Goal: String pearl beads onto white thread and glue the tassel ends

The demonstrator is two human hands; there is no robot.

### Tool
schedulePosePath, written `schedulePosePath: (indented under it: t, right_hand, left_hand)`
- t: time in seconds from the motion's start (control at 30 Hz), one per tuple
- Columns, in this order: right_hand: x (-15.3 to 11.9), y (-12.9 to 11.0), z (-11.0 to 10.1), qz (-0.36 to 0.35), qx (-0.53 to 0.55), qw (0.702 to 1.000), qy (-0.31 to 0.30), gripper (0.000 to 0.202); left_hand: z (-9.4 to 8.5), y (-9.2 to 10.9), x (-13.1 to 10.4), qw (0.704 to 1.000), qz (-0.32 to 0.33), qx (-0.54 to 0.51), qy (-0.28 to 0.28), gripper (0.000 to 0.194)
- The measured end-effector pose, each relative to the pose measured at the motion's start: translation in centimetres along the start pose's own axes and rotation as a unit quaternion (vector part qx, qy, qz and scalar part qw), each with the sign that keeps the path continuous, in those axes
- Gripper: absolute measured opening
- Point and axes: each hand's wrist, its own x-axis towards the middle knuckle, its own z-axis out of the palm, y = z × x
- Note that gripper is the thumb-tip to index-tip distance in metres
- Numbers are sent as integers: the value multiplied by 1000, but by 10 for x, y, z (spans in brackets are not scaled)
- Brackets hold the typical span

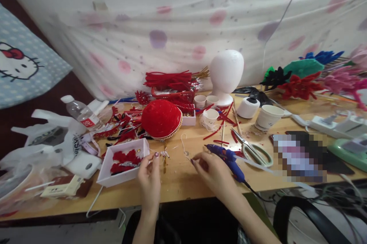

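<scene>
My left hand [149,178] is beside the front right corner of a white box [122,179] holding red velvety pieces. Its fingers are curled towards the thumb; anything small in them is hidden. My right hand [213,171] is closed in a pinch at the end of a thin white cord [184,145], which runs up from the fingertips over the table. Between the hands lies a small gold and white beaded tassel [164,155]. Behind them rests a round red velvet cap [160,119] edged with pearls. A blue glue gun [233,163] lies right of my right hand.
Scissors [255,152], a phone [298,156] and a paper cup [268,117] are at the right. A white foam head [226,72] stands at the back. A bottle [84,112] and plastic bags [54,129] crowd the left. The table's front edge [183,197] is close to my wrists.
</scene>
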Motion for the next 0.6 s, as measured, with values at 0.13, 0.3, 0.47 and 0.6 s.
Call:
schedulePosePath:
  t: [0.13, 0.3, 0.47, 0.6]
  right_hand:
    - [45, -18, 18, 48, -75, 996, -6, 18]
    - [77, -26, 34, 80, -164, 980, -77, 32]
    - [53, -24, 20, 46, -222, 966, -121, 14]
    - [12, -10, 1, 29, -234, 963, -134, 20]
  left_hand:
    - [2, 11, 1, 999, 43, 22, -9, 29]
    - [0, 15, 2, 996, 81, 28, -24, 23]
    - [2, 10, 8, 993, 114, 32, -20, 16]
    - [10, 4, 13, 988, 143, 49, -24, 13]
